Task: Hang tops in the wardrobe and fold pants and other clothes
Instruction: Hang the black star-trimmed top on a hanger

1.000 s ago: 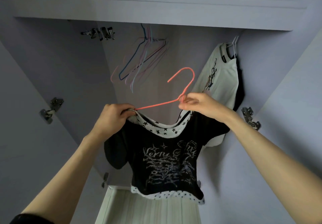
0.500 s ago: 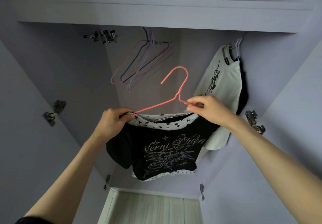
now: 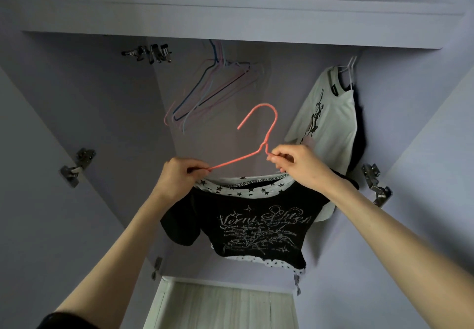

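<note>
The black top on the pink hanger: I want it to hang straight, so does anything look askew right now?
Yes. The pink hanger is tilted, its left arm dipping toward the left hand while the right hand pinches it near the neck. The black top hangs bunched and slanted, one sleeve drooping left.

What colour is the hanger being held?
Coral pink hanger, clearest in the head view.

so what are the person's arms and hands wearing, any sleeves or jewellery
Both forearms are bare. The left hand and right hand show no gloves, rings, watch or bracelets. The only clothing visible is a black sleeve edge near the left elbow, at the bottom of the frame.
</note>
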